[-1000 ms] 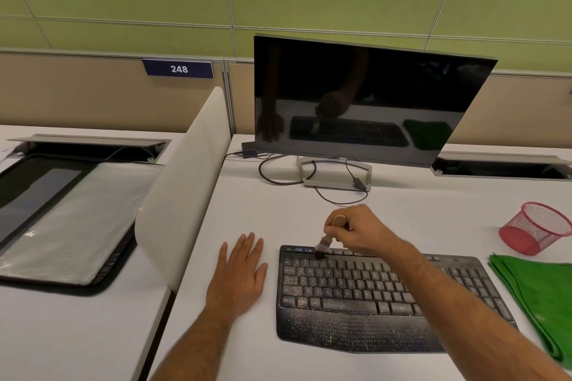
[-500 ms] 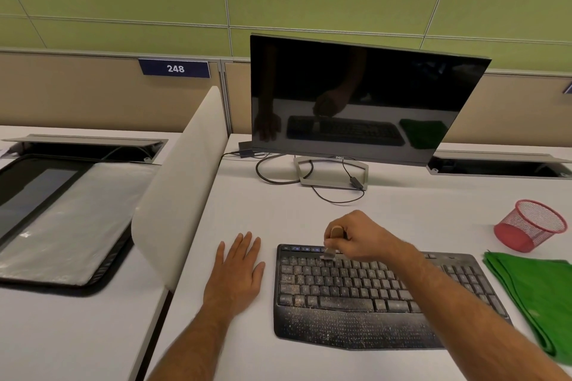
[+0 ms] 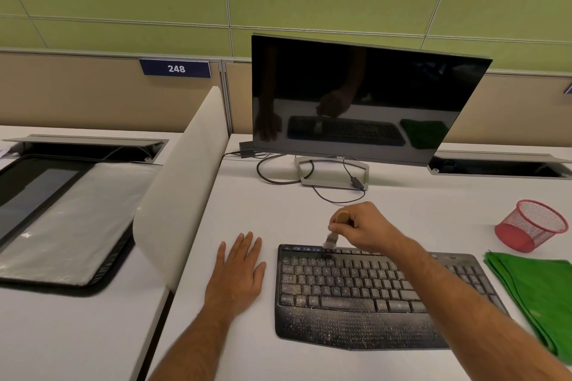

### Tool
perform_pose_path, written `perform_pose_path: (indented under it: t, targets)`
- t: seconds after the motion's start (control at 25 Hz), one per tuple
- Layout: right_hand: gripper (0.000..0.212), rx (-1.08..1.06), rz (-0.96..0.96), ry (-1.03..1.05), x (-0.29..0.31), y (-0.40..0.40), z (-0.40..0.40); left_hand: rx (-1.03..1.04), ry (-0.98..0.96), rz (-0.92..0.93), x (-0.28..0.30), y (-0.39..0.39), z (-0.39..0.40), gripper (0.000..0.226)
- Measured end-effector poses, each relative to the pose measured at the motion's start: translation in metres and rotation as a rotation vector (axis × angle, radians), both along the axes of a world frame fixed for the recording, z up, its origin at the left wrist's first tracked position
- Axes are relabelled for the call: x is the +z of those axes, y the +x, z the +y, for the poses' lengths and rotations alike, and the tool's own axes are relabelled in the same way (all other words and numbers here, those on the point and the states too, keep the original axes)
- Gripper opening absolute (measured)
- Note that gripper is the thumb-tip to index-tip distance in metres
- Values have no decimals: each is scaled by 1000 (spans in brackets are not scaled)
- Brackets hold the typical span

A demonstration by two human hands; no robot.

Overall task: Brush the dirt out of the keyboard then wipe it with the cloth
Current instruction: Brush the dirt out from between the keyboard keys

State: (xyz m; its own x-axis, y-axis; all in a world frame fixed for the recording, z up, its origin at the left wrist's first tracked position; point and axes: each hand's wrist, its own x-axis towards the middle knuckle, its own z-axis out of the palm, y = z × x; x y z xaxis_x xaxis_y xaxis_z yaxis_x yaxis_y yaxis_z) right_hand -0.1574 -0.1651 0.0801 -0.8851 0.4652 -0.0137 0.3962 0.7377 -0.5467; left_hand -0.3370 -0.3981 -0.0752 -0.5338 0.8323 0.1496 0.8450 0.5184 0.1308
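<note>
Brush (image 3: 331,238) gripped by right hand (image 3: 360,230) meets keyboard (image 3: 365,294) top row; left hand (image 3: 238,275) flat beside.

My white desk (image 3: 402,219) carries a black keyboard (image 3: 365,303), its palm rest flecked with pale dirt. My left hand (image 3: 236,275) lies flat on the desk just beside the keyboard's left edge. A folded green cloth (image 3: 538,288) lies to the keyboard's right, and a red mesh cup (image 3: 530,227) lies tipped on its side beyond the cloth. At the back stands a dark monitor (image 3: 356,96) on its grey stand (image 3: 334,173), with loops of black cable (image 3: 278,173) around it.
</note>
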Motion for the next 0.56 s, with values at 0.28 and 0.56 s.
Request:
perform_pose_path:
  t: [0.28, 0.56]
  targets:
    - [13, 32, -39, -20, -6, 3, -2, 3, 5, 2, -1, -1, 0, 61]
    - [13, 75, -42, -26, -11, 7, -4, 0, 10, 3, -1, -1, 0, 62]
